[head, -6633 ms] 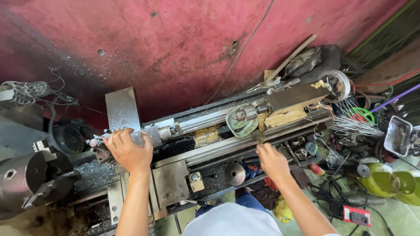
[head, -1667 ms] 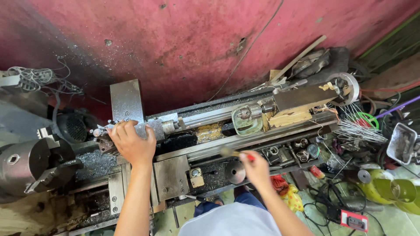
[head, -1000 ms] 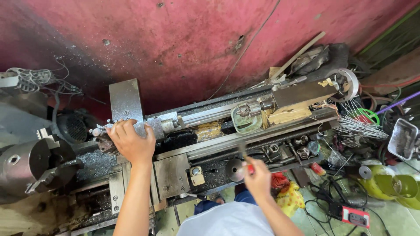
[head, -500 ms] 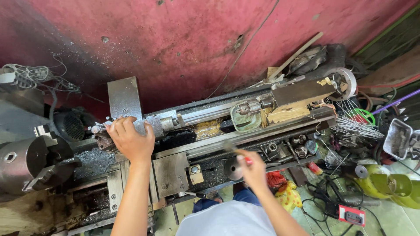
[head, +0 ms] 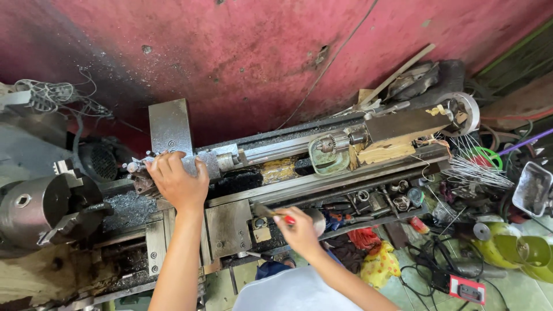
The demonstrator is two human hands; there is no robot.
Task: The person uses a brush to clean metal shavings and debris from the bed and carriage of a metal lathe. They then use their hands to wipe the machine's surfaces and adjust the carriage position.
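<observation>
I look down on a small metal lathe (head: 288,178) set against a red wall. My left hand (head: 175,181) lies closed over the tool post on the carriage, just right of the three-jaw chuck (head: 34,207). My right hand (head: 299,227) grips a red-handled tool (head: 275,213) at the front of the carriage, by the round handwheel (head: 317,216); the tool's dark metal end points left toward the apron. A drill chuck (head: 331,144) sits in the tailstock to the right.
Metal chips lie on the bed near the chuck. Loose wires (head: 478,170), sockets and small parts crowd the lathe's right end. A yellow-green gas cylinder (head: 518,245), a metal tray (head: 533,190), a yellow bag (head: 380,265) and a red device (head: 469,291) are on the floor.
My right hand left the bed's right part, took up the red-handled tool and now holds it at the carriage front near the handwheel. My left hand stayed on the tool post.
</observation>
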